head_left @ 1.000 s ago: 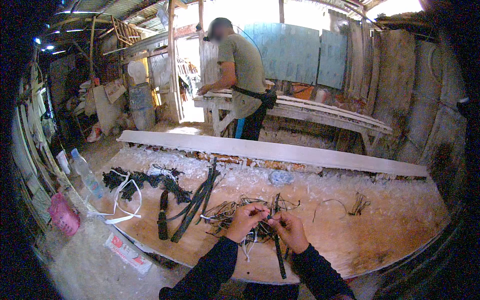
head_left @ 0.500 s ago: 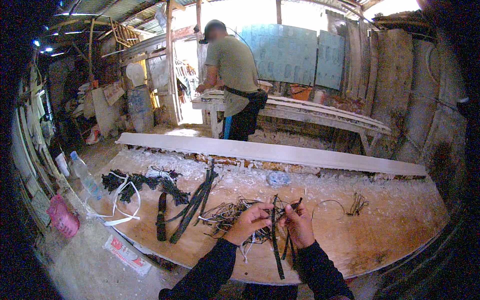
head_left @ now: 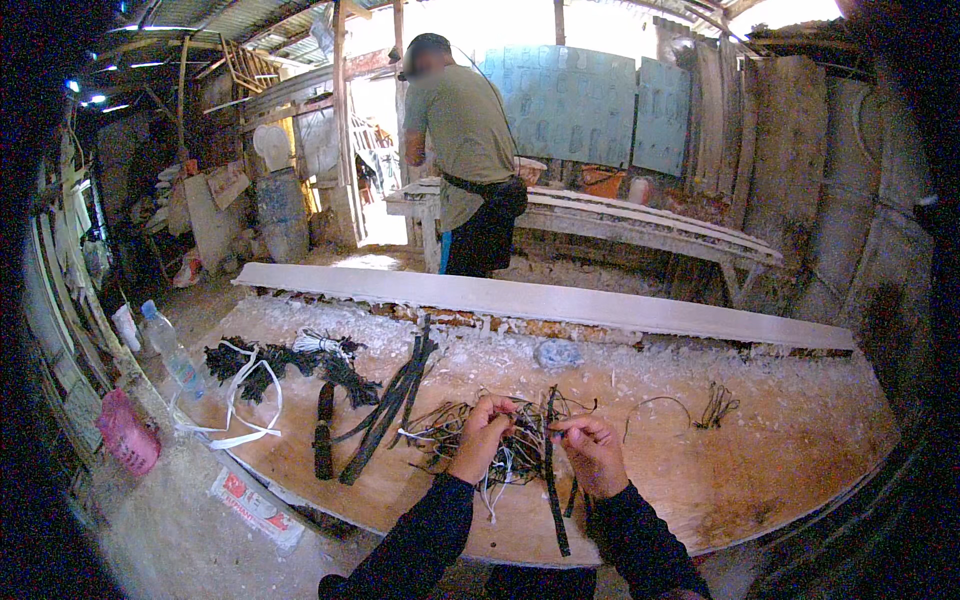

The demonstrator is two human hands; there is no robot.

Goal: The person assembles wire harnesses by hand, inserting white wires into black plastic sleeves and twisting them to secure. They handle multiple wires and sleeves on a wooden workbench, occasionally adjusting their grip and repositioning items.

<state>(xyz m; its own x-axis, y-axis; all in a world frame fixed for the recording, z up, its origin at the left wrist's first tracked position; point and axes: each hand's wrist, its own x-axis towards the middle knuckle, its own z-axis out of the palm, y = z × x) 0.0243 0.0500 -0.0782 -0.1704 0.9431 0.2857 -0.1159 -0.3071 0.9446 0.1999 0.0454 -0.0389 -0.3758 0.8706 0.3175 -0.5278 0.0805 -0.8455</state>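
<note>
Tangled thin dark cords [head_left: 522, 452]: on flat brown wooden table [head_left: 780, 465] | left: long flat black strips [head_left: 386, 418] | behind: long white ledge [head_left: 540, 298]

Over the worktable [head_left: 770, 470] are one left hand [head_left: 484, 440] and one right hand [head_left: 594, 458], two in all; on it lie one large cord tangle [head_left: 520, 455], one small dark cord bundle [head_left: 717, 408], one dark stick-shaped thing [head_left: 323, 440] and one crumpled blue-and-white wad [head_left: 560, 354]; along its far edge runs one long pale strip [head_left: 540, 300]. Left of it are one clear bottle [head_left: 170, 346], one pink sack [head_left: 128, 432] and one printed wrapper [head_left: 256, 508]; beyond it are one person [head_left: 462, 135] and two blue panels [head_left: 570, 105]
</note>
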